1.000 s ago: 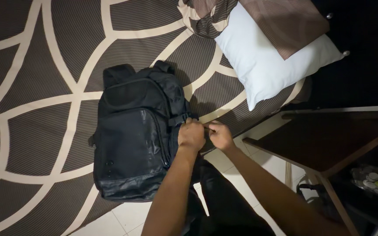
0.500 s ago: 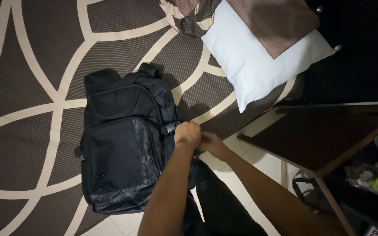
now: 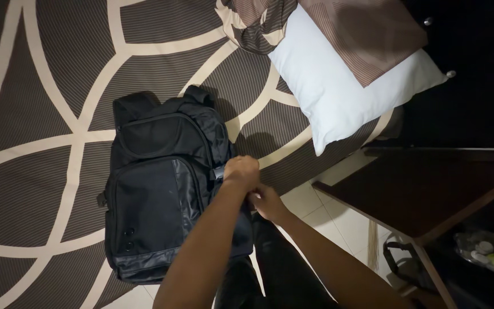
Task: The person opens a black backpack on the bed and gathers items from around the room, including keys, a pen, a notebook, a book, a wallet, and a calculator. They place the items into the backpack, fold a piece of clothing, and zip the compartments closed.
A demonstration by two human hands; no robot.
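Lengthwise, black backpack (image 3: 158, 189) flat on bed, top handle toward pillow (image 3: 344, 86).

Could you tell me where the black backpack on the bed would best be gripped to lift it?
Probably by the top carry handle. The backpack lies flat, front panel up, with that loop standing free at its far end, away from the person. Come from that far end over the bedspread: both the left hand and the right hand crowd the near right side at the buckle.
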